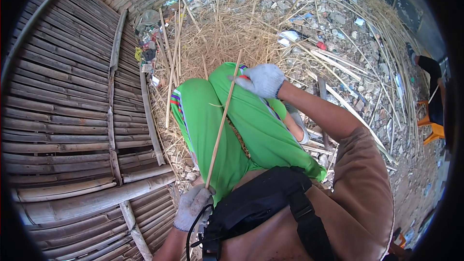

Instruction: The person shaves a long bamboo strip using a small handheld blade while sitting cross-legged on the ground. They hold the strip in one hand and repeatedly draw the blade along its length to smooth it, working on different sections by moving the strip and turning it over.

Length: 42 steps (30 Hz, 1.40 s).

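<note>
**Thin bamboo strip held across the knees, both hands gloved**

We hold a thin bamboo strip (223, 118) at two places. Our left hand (192, 206), in a grey work glove, is closed around the lower end, low beside the hip. Our right hand (261, 80), also gloved, is clenched on the strip near its upper part, over the right knee; something red shows at its fingers, but we cannot tell what it is. The strip runs slantwise between the hands, lying over the green trousers (227, 130), and its tip reaches just past the right hand toward the straw heap (220, 38).

Risks, as we judge them: the strip is slender and long between grips, so a hard pull or twist could bow or split it. Its edges may be sharp; a slip of either glove would drag it over the trouser cloth. The black strap bag (263, 200) sits just beside the left hand and its cord could snag.

Room: left of the left hand, a bamboo slat wall (63, 116) stands near, limiting any swing that way. Beyond the right hand lies rubble with loose bamboo sticks (338, 72), more open. Another person (432, 89) sits well apart, far right.
</note>
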Each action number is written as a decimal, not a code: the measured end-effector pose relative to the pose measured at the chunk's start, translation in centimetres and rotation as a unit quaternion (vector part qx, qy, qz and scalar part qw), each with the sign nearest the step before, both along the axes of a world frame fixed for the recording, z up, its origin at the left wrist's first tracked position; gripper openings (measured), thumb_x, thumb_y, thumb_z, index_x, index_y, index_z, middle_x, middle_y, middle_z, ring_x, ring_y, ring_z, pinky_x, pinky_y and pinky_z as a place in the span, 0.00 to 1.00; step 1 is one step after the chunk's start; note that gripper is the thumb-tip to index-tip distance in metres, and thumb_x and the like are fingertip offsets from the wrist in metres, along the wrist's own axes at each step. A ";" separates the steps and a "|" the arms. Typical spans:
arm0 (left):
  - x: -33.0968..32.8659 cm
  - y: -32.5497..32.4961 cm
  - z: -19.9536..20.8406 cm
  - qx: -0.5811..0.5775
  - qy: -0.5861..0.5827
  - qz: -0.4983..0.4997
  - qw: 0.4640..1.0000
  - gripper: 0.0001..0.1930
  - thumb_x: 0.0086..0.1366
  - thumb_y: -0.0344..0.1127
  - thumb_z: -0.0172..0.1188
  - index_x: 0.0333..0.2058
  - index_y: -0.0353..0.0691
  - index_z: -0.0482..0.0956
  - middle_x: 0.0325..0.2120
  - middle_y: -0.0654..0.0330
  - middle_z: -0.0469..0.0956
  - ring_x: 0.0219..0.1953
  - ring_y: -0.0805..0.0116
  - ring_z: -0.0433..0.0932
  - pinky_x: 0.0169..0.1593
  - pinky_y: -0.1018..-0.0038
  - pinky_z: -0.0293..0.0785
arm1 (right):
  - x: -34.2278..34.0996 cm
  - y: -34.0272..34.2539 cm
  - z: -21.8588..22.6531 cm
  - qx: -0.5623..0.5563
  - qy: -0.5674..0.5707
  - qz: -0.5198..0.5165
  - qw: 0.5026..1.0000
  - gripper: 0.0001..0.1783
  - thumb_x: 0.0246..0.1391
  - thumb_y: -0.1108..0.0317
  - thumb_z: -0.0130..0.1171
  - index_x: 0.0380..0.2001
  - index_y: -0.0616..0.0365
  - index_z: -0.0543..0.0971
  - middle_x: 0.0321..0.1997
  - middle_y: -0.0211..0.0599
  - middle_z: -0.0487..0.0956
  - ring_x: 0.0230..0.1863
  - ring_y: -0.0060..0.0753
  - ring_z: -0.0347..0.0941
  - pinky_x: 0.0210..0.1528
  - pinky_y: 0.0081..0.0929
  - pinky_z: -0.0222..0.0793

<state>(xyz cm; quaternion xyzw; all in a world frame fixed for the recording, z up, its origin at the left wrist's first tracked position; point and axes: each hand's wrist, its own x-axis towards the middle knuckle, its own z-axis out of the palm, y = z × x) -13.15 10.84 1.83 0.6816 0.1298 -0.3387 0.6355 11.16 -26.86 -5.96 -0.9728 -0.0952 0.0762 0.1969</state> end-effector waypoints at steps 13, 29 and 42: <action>-2.3 2.6 -0.3 0.011 -0.019 0.018 1.000 0.21 0.84 0.51 0.59 0.52 0.34 0.81 0.25 0.69 0.75 0.23 0.82 0.71 0.26 0.79 0.65 | 12.3 -11.4 -6.7 -0.016 -0.042 -0.151 0.988 0.49 0.74 0.22 0.36 0.45 0.56 0.91 0.47 0.60 0.89 0.53 0.63 0.86 0.60 0.56 0.79; 18.8 -11.7 -2.7 -0.033 -0.063 -0.018 0.997 0.16 0.83 0.44 0.59 0.44 0.34 0.80 0.23 0.67 0.74 0.13 0.77 0.67 0.14 0.75 0.58 | 1.7 0.9 0.7 -0.011 -0.013 0.043 0.999 0.47 0.75 0.23 0.36 0.40 0.51 0.92 0.39 0.58 0.90 0.43 0.63 0.89 0.51 0.58 0.84; 13.9 -7.1 -1.8 -0.012 -0.047 -0.029 0.998 0.15 0.83 0.44 0.58 0.44 0.35 0.78 0.21 0.68 0.71 0.11 0.78 0.64 0.13 0.76 0.58 | 2.3 0.6 -0.6 0.024 0.001 0.027 0.999 0.49 0.75 0.22 0.35 0.38 0.53 0.92 0.39 0.57 0.90 0.44 0.62 0.89 0.53 0.57 0.84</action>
